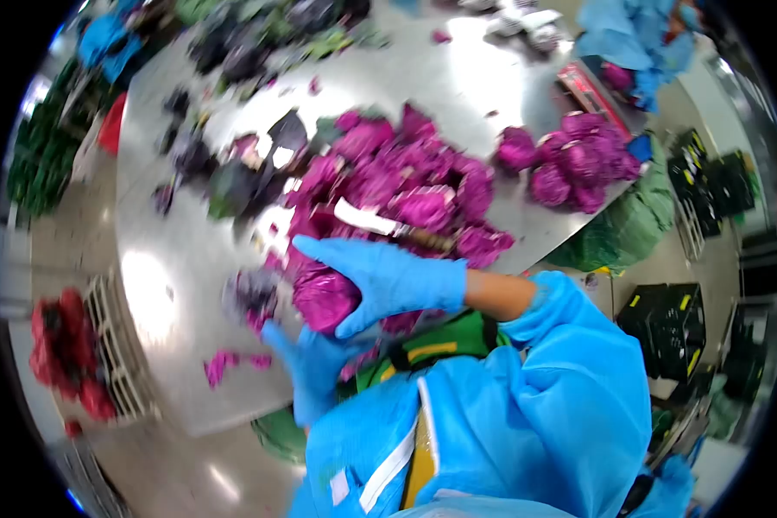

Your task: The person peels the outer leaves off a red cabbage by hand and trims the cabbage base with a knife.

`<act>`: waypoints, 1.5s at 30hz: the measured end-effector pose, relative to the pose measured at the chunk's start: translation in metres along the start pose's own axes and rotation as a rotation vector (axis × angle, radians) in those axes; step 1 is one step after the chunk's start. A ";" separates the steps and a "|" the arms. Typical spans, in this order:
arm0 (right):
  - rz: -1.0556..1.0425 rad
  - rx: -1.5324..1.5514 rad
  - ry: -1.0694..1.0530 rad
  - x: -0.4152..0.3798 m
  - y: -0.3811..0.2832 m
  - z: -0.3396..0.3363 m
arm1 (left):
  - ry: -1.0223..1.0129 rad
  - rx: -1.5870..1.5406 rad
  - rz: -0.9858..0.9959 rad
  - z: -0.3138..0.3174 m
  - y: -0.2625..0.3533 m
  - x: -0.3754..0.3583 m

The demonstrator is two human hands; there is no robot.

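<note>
My right hand (388, 276), in a blue glove, has its thumb and fingers around a peeled red cabbage (324, 298) at the table's near edge. Just below it is my left hand (312, 367), also gloved, with its fingers apart and slightly blurred. Beyond the right hand, a knife (367, 217) with a pale blade and a brown handle lies on a heap of purple cabbage leaves (406, 173). A darker cabbage (252, 293) sits left of the held one.
Peeled cabbages (583, 160) are piled at the table's right edge, near a red box (591, 95). Dark untrimmed cabbages (242, 56) lie at the far side. Other people in blue (634, 39) stand around the metal table (173, 259). Black crates (665, 328) stand at right.
</note>
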State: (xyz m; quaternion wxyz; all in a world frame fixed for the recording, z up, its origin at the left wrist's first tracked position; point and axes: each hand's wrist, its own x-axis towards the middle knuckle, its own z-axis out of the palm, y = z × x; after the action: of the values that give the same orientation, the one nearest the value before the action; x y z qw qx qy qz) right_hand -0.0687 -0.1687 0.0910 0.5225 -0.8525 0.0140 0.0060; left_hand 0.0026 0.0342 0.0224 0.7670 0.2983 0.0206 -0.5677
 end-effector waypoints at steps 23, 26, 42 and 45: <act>0.447 1.028 1.384 -0.080 0.352 -0.437 | 0.679 0.720 0.392 0.115 -0.069 0.088; 0.355 1.072 1.435 -0.080 0.382 -0.445 | 0.812 0.655 0.452 0.109 -0.056 0.078; 0.118 0.150 1.156 -0.082 0.310 -0.448 | 1.030 1.698 0.845 -0.077 0.287 0.241; 0.142 0.349 0.546 -0.063 0.147 -0.317 | 0.699 1.679 0.899 -0.099 0.322 0.298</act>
State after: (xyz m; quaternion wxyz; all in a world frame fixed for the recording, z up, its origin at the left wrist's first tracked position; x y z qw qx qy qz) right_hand -0.1373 -0.5171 0.1053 0.6360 -0.7171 0.2136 -0.1888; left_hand 0.4231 -0.1167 -0.0295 0.4032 0.8704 -0.2759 0.0614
